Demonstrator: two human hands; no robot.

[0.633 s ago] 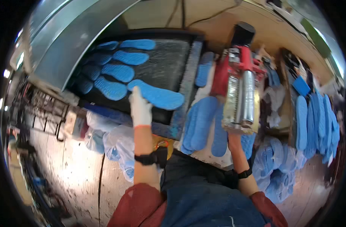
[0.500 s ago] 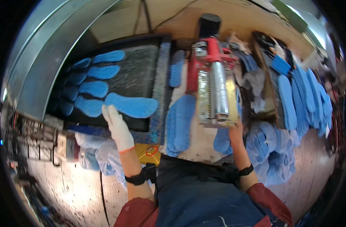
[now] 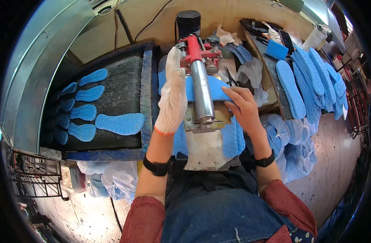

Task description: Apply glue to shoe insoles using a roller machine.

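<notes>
A blue insole (image 3: 218,88) lies crosswise in the machine (image 3: 193,48), its middle passing beneath the silver roller (image 3: 202,91) and its right end sticking out beyond. The right hand (image 3: 242,103), bare, pinches that end between thumb and fingers, with the palm turned down. The left hand (image 3: 172,93) wears a white knit glove (its cuff edged in orange) and stands upright just left of the roller, fingers straight and pressed together; it covers the insole's other side, so one cannot tell whether it grips anything. Each wrist carries a black strap (image 3: 265,159). Behind the machine's red arm rises a black cylinder (image 3: 188,22), and on the pale bench (image 3: 203,150) in front, more insoles lie to either side, partly hidden. To the left, a dark tray (image 3: 146,93) with a worn blue rim holds a single insole (image 3: 120,123) near its right edge, while rows of others (image 3: 83,111) run back toward a metal hood (image 3: 51,52). To the right, a shelf bears a stack (image 3: 311,81) of blue insoles near a small blue box (image 3: 276,50), and clear bags (image 3: 295,162) sit below, packed with blue pieces.
</notes>
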